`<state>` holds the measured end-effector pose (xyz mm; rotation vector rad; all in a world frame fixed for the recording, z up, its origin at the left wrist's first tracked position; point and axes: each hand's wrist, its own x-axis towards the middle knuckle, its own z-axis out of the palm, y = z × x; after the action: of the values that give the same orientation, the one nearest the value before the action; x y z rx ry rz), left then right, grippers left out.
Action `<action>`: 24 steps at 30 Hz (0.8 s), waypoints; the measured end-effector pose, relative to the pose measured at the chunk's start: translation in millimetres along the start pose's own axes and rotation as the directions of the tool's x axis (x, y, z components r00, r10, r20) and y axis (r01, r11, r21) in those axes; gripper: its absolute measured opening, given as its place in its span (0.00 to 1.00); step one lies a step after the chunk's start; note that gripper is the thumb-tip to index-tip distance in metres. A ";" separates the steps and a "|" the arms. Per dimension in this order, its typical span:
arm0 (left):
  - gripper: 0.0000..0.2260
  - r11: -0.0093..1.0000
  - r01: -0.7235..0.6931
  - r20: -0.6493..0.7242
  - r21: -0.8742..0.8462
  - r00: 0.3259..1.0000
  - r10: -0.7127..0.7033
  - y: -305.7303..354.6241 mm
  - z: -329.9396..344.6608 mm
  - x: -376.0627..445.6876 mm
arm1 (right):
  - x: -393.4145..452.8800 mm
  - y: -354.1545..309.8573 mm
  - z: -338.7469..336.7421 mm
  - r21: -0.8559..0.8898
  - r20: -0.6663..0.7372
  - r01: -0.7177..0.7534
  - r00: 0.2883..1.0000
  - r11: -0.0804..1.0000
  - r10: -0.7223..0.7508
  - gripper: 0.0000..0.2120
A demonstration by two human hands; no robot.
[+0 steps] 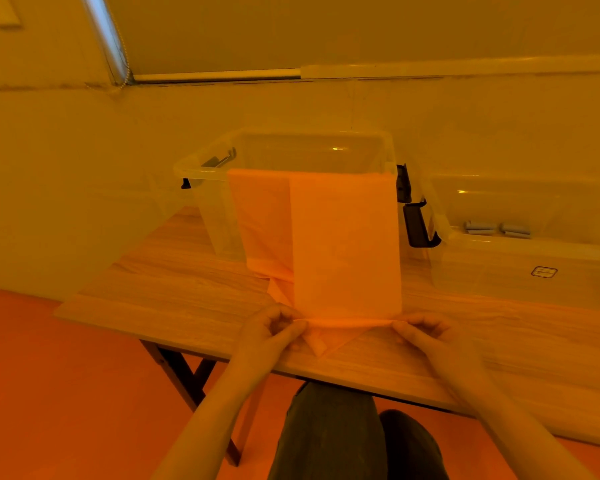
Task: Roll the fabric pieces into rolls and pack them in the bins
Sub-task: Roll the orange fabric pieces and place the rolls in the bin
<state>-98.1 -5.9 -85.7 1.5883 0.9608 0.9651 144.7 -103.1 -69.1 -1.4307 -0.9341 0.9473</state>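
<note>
The wooden table (174, 299) has bare surface at its left end, between its left edge and the clear bin (208, 174). The left hand (274, 329) sits near the table's front edge, fingers curled, pinching the left end of the fabric piece (343, 244) at its near fold. The fabric runs from that fold up the bin's front wall and hangs over its rim. The right hand (426, 332) pinches the fold's right end in the same way. Further right, a second clear bin (499, 268) holds rolled fabric rolls (496, 229); bare tabletop lies in front of it.
</note>
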 end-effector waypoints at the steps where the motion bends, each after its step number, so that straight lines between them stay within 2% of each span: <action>1: 0.04 1.000 -0.004 0.007 -0.011 1.000 0.004 0.1 0.1 -0.6 | 0.4 0.4 -0.3 0.004 0.005 0.000 1.000 1.000 0.000 0.03; 3: 0.02 0.999 -0.016 0.019 -0.047 1.000 0.017 2.4 0.6 -1.6 | 0.5 0.2 -0.7 0.013 0.021 0.010 1.000 1.000 -0.010 0.04; 6: 0.05 0.998 -0.028 -0.013 -0.052 1.000 0.028 4.2 0.8 -2.0 | 0.8 -1.8 -0.1 0.030 0.032 0.025 0.999 0.999 -0.025 0.06; 10: 0.03 0.999 -0.052 0.023 -0.013 0.998 0.052 7.0 2.6 -3.9 | 2.4 0.3 0.0 -0.002 0.051 0.048 0.998 0.999 -0.048 0.06; 12: 0.05 0.998 -0.063 0.031 0.009 0.998 0.062 4.0 1.1 -3.6 | 2.8 1.4 -0.2 -0.014 0.057 0.052 0.997 0.999 -0.051 0.06; 18: 0.07 1.000 0.013 -0.007 -0.019 1.000 -0.013 2.1 0.3 -3.9 | 1.4 -0.2 -0.6 -0.014 0.054 0.009 0.998 1.000 -0.008 0.10; 20: 0.09 1.000 0.012 -0.012 0.003 1.000 -0.012 2.8 0.4 -3.6 | 1.7 -0.5 -0.6 -0.010 0.039 0.000 0.999 1.000 0.001 0.09; 24: 0.04 1.000 -0.007 0.031 -0.014 0.999 0.007 6.9 1.7 -3.6 | 0.0 -2.8 1.0 0.006 0.027 -0.003 1.000 1.000 0.003 0.04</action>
<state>-97.0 -11.0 -79.7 1.5916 0.9256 0.9477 143.6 -102.6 -66.4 -1.4175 -0.9486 0.9733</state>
